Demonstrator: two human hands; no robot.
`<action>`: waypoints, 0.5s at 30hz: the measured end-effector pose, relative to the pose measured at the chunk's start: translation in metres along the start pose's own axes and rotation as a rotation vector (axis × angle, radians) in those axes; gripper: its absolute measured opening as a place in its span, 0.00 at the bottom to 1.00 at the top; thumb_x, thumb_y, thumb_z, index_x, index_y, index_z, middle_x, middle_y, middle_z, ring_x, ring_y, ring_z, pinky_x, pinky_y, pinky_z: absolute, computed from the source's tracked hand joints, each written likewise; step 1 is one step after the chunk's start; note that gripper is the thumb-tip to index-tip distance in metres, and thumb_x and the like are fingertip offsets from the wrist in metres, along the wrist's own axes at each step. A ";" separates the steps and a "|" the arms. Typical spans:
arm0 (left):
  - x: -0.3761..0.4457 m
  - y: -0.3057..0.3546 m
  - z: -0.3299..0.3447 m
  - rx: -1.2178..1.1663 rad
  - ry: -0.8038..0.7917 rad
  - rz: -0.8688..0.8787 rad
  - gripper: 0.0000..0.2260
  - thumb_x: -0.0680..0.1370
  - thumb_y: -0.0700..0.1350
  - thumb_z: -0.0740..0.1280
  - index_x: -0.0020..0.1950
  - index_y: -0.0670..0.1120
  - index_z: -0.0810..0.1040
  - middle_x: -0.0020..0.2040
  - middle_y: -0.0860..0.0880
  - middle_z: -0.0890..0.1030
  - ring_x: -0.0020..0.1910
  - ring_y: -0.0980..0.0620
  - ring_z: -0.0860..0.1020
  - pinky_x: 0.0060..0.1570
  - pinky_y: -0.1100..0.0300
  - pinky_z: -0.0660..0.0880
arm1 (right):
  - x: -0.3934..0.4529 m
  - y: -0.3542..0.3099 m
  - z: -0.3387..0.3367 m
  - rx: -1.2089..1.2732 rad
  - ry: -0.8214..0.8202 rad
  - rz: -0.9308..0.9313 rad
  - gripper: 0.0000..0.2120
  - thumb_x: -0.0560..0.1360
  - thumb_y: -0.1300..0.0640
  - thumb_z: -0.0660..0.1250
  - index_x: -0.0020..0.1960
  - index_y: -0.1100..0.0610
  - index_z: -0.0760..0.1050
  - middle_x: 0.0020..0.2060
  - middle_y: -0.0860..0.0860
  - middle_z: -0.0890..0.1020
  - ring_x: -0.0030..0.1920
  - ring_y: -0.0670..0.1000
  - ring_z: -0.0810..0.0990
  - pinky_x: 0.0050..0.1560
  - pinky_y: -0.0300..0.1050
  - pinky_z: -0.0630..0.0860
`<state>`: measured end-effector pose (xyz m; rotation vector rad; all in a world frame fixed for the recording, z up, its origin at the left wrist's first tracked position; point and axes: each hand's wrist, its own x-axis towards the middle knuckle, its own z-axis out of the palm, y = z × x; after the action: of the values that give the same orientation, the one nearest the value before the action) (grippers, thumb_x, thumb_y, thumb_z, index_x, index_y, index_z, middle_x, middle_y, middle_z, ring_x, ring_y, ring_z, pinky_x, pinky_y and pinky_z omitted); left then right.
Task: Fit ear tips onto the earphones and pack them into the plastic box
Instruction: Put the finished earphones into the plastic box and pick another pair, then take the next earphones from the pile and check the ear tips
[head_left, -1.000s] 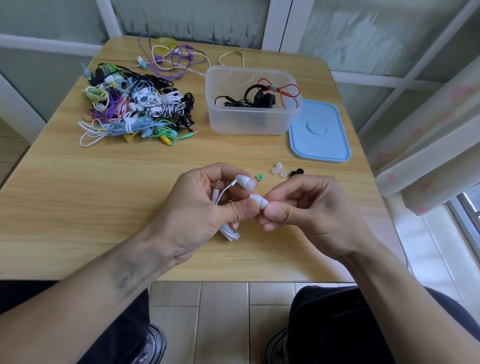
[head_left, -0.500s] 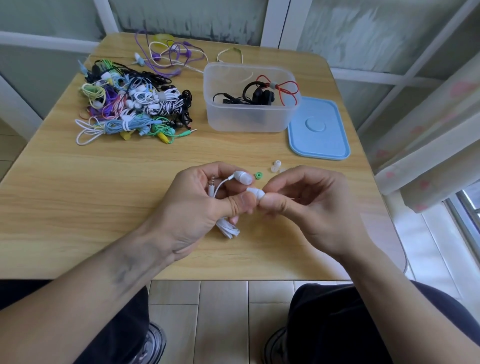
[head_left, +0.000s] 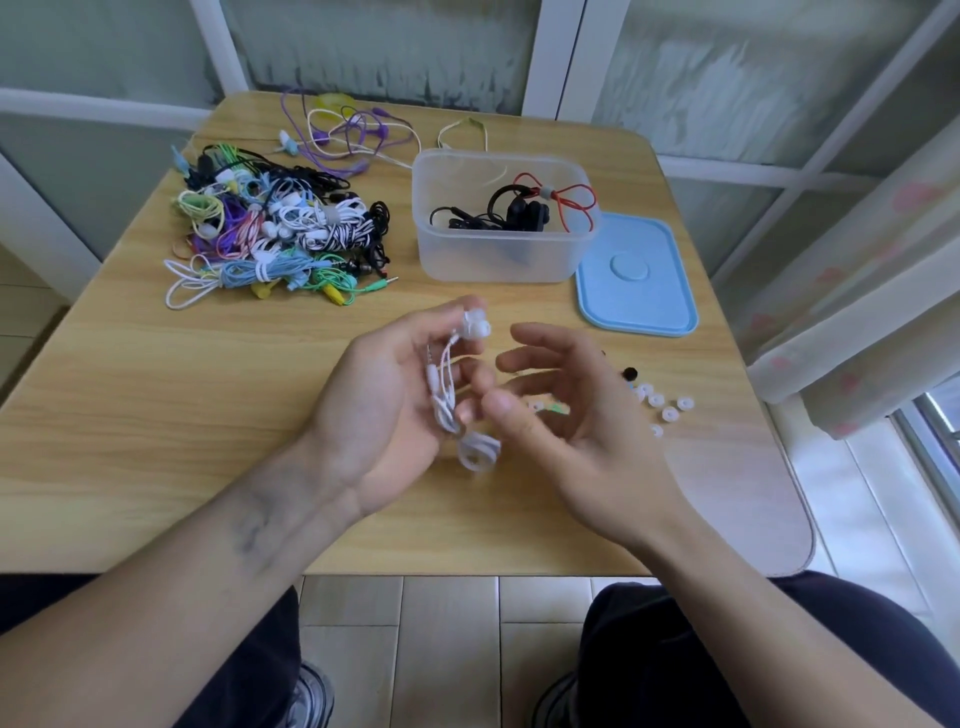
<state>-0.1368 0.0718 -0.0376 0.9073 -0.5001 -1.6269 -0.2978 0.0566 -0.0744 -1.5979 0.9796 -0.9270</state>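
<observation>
White earphones (head_left: 475, 328) sit in the left hand (head_left: 387, 400), fingers curled round the buds and coiled cord, above desk (head_left: 156, 395) centre. Right hand (head_left: 566, 410) loosely spread, holding nothing. Light, limp cord, likely snags; best gripped at the coil. Plastic box (head_left: 501, 260) open beyond, path unobstructed; loose ear tips (head_left: 670, 414) right, near the edge.

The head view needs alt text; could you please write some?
A left hand holds white earphones over a wooden table; the right hand is open beside it. Behind: a plastic box, blue lid, tangled earphones.
</observation>
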 end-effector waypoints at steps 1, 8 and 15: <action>0.000 0.002 0.001 -0.018 -0.011 -0.008 0.12 0.72 0.46 0.63 0.53 0.43 0.75 0.37 0.48 0.72 0.31 0.51 0.69 0.26 0.62 0.65 | -0.001 -0.002 0.004 0.002 -0.035 0.029 0.31 0.69 0.46 0.76 0.68 0.50 0.69 0.54 0.47 0.81 0.50 0.51 0.83 0.46 0.56 0.83; 0.016 0.007 -0.008 0.171 0.100 0.251 0.05 0.81 0.41 0.60 0.49 0.42 0.74 0.39 0.45 0.78 0.40 0.50 0.77 0.42 0.57 0.75 | 0.024 -0.017 0.015 0.113 -0.025 0.089 0.18 0.74 0.64 0.73 0.63 0.58 0.75 0.40 0.55 0.86 0.33 0.54 0.83 0.29 0.46 0.77; 0.048 0.042 -0.049 1.090 0.319 0.577 0.11 0.83 0.48 0.58 0.63 0.49 0.75 0.58 0.51 0.77 0.60 0.55 0.73 0.61 0.61 0.67 | 0.103 -0.044 -0.002 -0.137 0.253 -0.084 0.03 0.76 0.61 0.71 0.45 0.55 0.84 0.36 0.55 0.85 0.34 0.47 0.81 0.34 0.43 0.80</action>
<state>-0.0748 0.0224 -0.0503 1.5775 -1.3251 -0.5800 -0.2536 -0.0314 -0.0207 -1.6743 1.1789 -1.1617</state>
